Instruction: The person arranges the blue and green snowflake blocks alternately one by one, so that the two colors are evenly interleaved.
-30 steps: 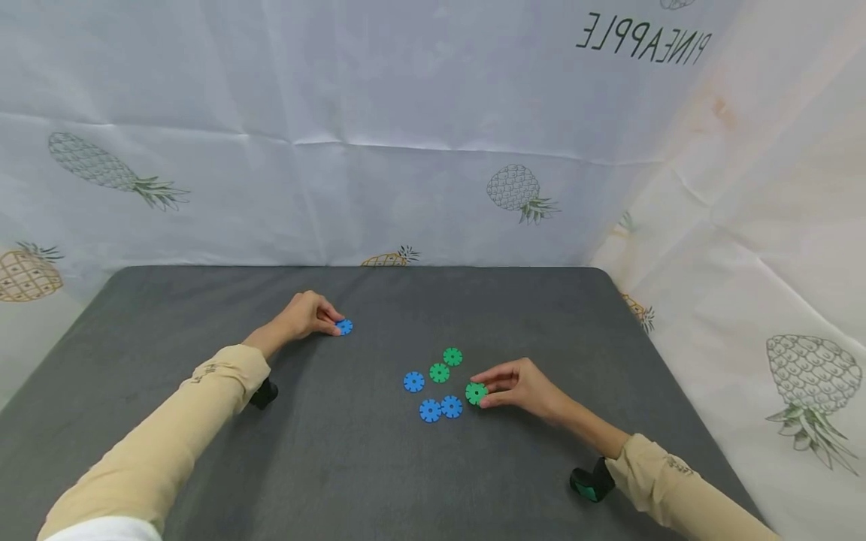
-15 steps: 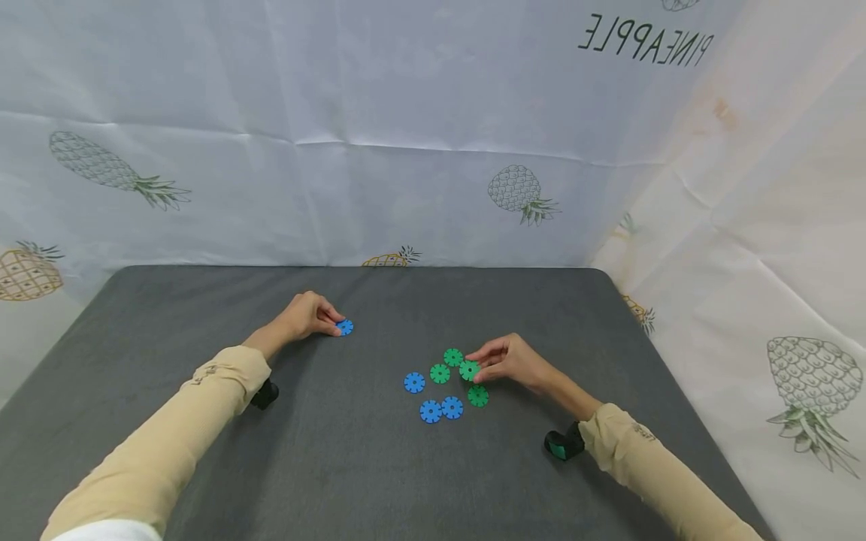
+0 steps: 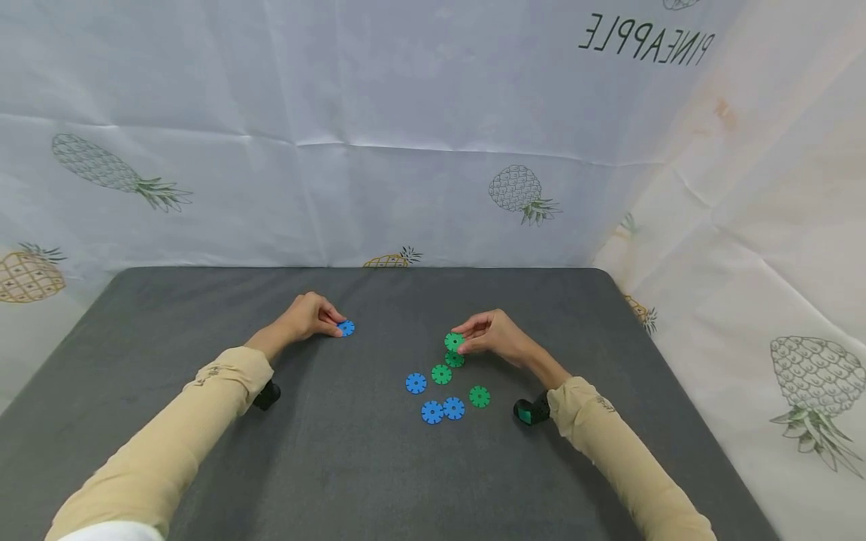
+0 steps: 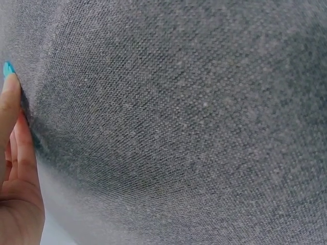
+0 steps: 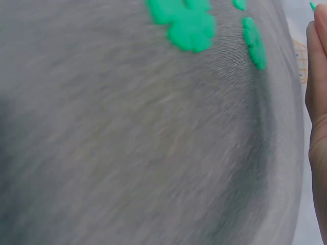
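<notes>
Left hand (image 3: 306, 315) pinches a blue disc (image 3: 348, 328); right hand (image 3: 498, 334) pinches a green disc (image 3: 454, 342); three other blue discs (image 3: 416, 383) and three other green discs (image 3: 441, 374) lie on the counter (image 3: 365, 473), apparently left to handle.

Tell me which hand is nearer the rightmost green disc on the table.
Right. The right hand is beyond the rightmost green disc, pinching another green disc; the left hand is farther off, to its left and beyond, holding a blue disc.
</notes>
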Demonstrator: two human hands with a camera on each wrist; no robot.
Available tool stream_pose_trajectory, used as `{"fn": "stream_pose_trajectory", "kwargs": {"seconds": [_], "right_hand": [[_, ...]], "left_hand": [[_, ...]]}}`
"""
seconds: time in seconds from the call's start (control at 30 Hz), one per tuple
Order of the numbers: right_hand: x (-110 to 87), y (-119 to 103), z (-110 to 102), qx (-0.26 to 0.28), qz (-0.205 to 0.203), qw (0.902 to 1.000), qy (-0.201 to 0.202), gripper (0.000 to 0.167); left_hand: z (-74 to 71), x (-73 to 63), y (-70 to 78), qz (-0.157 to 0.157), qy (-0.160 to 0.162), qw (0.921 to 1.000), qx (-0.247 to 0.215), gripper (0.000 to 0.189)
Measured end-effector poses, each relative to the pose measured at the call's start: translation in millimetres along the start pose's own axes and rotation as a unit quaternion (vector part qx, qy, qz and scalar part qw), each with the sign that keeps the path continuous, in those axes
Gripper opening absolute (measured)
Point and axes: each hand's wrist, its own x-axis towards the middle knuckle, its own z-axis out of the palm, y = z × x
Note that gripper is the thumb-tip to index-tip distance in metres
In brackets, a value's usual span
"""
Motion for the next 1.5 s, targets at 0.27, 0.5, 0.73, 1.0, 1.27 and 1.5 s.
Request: {"fn": "stream_pose_trajectory", "kwargs": {"seconds": [0.27,0.5,0.73,1.0,1.27,1.5], "right_hand": [[22.4,-3,9,0.004,0.000,0.9998,0.020,0.031],[44.2,-6,23,0.024,0.004,0.9993,0.026,0.033],[60.6,-9,35,0.046,0.007,0.9987,0.020,0.036],[74.6,-8,50,0.078,0.012,0.9962,0.038,0.035],[87.0,-12,68,0.095,0.014,0.9942,0.047,0.036],[97.5,-10,82,0.104,0.033,0.9922,0.060,0.034]], "left_hand": [[-0.3,0.7,-1.8,-0.013,0.002,0.9999,0.002,0.022],[-1.1,-2.3,-0.1,-0.020,0.008,0.9998,0.001,0.022],[-1.9,-3.4,-2.0,-0.019,0.007,0.9998,-0.007,0.021],[-3.7,-6.4,-2.7,-0.007,0.008,0.9999,0.004,0.021],[-1.3,-4.8,-5.3,0.013,0.014,0.9998,-0.007,0.019],[2.2,-2.2,-0.8,0.003,0.011,0.9999,-0.006,0.021]]}}
